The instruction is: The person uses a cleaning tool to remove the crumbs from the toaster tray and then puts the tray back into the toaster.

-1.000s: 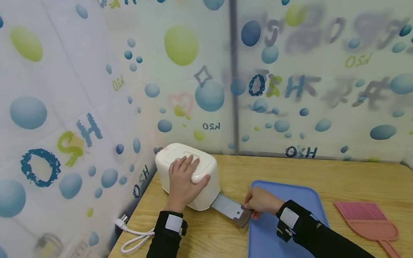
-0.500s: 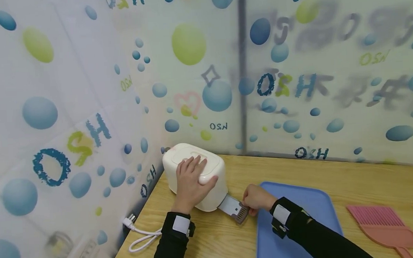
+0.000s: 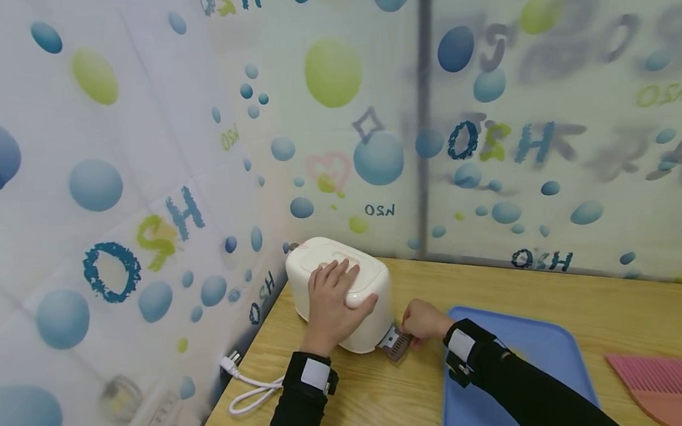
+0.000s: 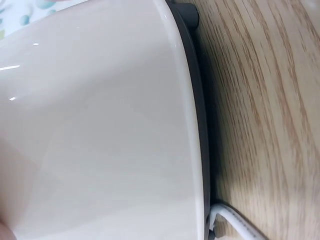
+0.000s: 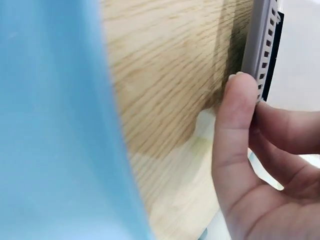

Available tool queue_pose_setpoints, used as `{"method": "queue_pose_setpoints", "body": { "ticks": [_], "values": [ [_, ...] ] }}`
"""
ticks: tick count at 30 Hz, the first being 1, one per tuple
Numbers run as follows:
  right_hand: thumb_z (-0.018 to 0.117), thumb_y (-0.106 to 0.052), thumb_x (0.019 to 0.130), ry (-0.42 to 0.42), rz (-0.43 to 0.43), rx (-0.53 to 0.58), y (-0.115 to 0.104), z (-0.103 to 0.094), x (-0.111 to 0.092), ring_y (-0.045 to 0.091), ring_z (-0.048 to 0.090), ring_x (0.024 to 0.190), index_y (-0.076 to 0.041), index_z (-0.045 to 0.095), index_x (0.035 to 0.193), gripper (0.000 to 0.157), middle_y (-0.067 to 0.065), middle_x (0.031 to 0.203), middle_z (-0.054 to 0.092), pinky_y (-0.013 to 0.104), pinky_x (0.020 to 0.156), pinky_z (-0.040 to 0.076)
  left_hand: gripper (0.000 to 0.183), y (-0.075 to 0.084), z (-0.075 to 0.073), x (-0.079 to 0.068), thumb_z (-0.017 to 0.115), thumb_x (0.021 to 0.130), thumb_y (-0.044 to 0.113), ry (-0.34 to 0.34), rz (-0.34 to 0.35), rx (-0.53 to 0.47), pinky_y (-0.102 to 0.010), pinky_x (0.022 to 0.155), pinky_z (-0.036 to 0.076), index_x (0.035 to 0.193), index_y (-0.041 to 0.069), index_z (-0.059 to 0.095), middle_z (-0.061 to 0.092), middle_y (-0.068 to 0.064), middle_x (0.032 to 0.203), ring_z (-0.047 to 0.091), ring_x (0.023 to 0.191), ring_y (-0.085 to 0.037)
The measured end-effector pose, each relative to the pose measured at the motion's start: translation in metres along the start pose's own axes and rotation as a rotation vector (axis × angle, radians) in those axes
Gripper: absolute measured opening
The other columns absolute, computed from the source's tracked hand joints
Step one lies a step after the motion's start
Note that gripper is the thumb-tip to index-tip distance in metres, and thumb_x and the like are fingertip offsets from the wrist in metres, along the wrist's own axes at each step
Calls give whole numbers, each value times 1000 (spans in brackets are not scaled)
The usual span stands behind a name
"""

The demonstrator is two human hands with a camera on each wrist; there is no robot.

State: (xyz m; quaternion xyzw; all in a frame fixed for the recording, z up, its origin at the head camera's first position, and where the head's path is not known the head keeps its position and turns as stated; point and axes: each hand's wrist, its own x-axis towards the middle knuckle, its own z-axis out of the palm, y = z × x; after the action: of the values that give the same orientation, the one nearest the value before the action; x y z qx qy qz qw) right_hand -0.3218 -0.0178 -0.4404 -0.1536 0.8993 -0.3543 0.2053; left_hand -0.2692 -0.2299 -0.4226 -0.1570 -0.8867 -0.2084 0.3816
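A white toaster (image 3: 314, 255) with a lid on top stands in the table's back left corner. The left hand (image 3: 334, 312) rests on its top with the fingers spread and straight. From the toaster's near right end sticks out the slotted grey-brown end of a crumb tray (image 3: 395, 344); the remainder of the tray is hidden inside. The right hand (image 3: 427, 320) pinches that end between thumb and fingers. In the right wrist view the thumb presses against the slotted edge of the crumb tray (image 5: 257, 42). The left wrist view shows mostly the toaster's side wall (image 4: 105, 130).
A blue tray (image 3: 464, 417) lies under the right forearm. To its right is a pink brush-and-dustpan-like piece (image 3: 665, 377), cut off by the frame. A white power cord (image 3: 257, 398) with its plug lies left of the left forearm. Printed curtains stand behind and at left.
The right hand has pushed the crumb tray left into the toaster, so only its slotted end sticks out. The left hand stays on top. The head view has turned slightly left.
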Motion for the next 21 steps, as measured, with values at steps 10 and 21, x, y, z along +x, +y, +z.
{"method": "queue_pose_setpoints", "body": {
  "ticks": [10, 21],
  "values": [
    [61, 7, 88, 66, -25, 83, -2, 7, 12, 14, 64, 54, 7, 67, 87, 7, 11, 70, 64, 27, 56, 55, 62, 3, 2, -1, 72, 85, 52, -1, -11, 12, -54, 114, 25, 133, 12, 67, 60, -11, 141, 47, 134, -32],
    [65, 7, 88, 84, -72, 153, 3, 5, 17, 18, 62, 62, 10, 66, 100, 13, 12, 79, 64, 30, 60, 57, 68, 0, 2, 0, 70, 86, 56, 7, 2, 40, -55, 116, 22, 134, 9, 64, 58, -14, 142, 45, 136, -35]
  ]
}}
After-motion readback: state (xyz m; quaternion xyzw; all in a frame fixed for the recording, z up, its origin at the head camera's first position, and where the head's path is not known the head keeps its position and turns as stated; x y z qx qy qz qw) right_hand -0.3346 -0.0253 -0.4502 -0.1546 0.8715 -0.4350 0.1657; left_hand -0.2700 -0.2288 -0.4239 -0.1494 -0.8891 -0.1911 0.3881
